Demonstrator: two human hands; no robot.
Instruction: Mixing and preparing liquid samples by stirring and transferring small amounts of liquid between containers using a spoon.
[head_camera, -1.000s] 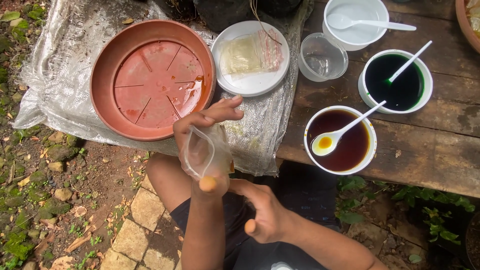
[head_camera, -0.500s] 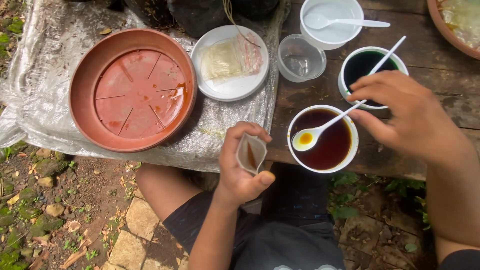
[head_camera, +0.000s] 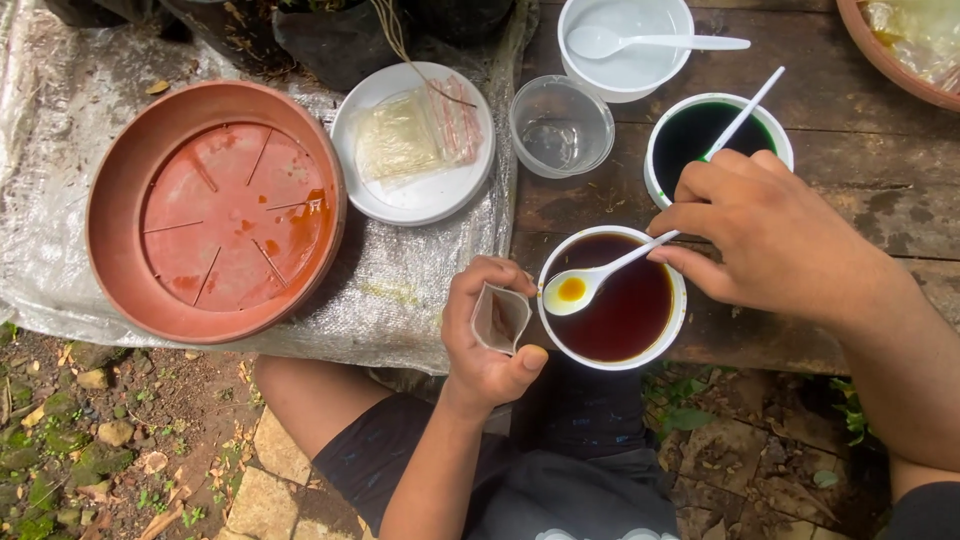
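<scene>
Small clear plastic pouch (head_camera: 499, 318): light, limp, slippery; left hand (head_camera: 485, 335) pinches its mouth open beside brown-liquid bowl (head_camera: 612, 299) at the bench's near edge; right hand (head_camera: 775, 240) fingers grip white spoon (head_camera: 590, 280) by its handle.

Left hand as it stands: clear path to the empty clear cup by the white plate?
Probably not freely. The left hand is already gripping a small open pouch beside the brown-liquid bowl. Nothing lies between it and the clear cup, only bare tabletop.
</scene>
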